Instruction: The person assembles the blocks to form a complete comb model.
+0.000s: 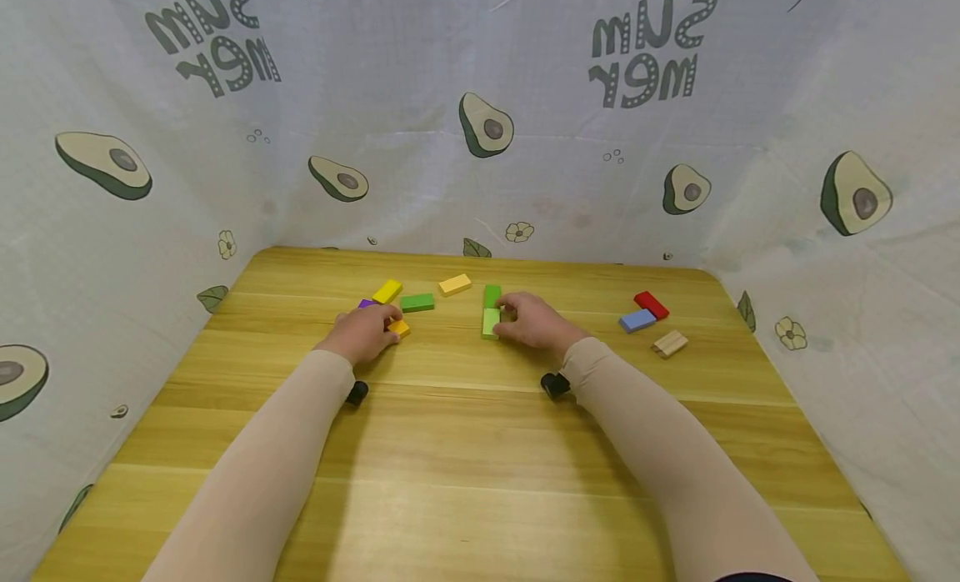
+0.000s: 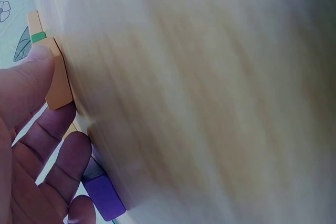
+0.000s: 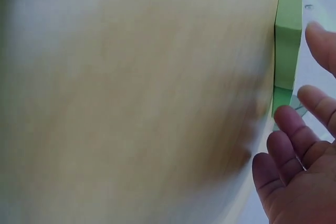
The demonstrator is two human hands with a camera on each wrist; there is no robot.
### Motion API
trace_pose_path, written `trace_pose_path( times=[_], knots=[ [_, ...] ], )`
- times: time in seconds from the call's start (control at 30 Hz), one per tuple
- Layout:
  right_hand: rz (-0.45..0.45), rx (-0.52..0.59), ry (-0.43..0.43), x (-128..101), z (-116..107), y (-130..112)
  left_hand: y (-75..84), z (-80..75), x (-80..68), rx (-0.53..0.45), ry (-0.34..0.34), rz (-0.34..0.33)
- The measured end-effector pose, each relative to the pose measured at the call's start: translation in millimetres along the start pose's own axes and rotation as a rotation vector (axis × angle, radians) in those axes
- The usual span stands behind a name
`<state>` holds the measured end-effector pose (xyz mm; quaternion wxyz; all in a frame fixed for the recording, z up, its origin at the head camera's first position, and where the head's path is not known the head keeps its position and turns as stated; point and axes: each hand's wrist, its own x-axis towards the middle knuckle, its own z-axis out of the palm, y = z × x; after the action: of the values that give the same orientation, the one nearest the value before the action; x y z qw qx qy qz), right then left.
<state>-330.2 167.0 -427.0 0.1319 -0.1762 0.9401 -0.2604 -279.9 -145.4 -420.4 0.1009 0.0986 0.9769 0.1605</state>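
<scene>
My left hand [image 1: 363,332], left of centre in the head view, pinches an orange block [image 1: 400,328] between thumb and fingers. In the left wrist view that block lies at the left of the frame, its long axis steep, leaning from upper left to lower right. My fingers hide part of it in the head view.

My right hand [image 1: 540,322], just right of centre, is released, its fingers loosely bent around the right side of a light green block [image 1: 491,323]; I cannot tell whether a fingertip touches it. That block lies near the middle of the head view, its long axis running almost straight up the frame. A darker green block [image 1: 492,296] continues the line beyond its upper end.

Upper left of centre, a yellow block [image 1: 387,292] slants up to the right, with a purple block [image 1: 367,303] partly hidden behind my left hand. A green block [image 1: 417,303] lies nearly level, and a pale orange block [image 1: 454,285] tilts slightly up to the right. At the right of the frame, a red block [image 1: 651,305] slants down to the right, a blue block [image 1: 637,320] just beside it and a bare wood block [image 1: 670,343] below.
</scene>
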Motion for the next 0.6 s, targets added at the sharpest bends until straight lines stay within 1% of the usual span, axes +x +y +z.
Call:
trace_pose_path(
  times=[0.17,0.33,0.6],
  knots=[
    [-0.023,-0.043,0.001,1.1,-3.4,2.5,-0.1,0.5,0.4,0.002,0.004,0.004],
    [-0.025,-0.097,-0.024,2.9,-5.1,6.0,-0.4,1.0,0.9,0.011,0.003,0.021],
    [-0.013,-0.133,-0.039,5.3,-5.7,8.9,-3.1,1.3,3.6,0.015,-0.007,0.037]
  ],
)
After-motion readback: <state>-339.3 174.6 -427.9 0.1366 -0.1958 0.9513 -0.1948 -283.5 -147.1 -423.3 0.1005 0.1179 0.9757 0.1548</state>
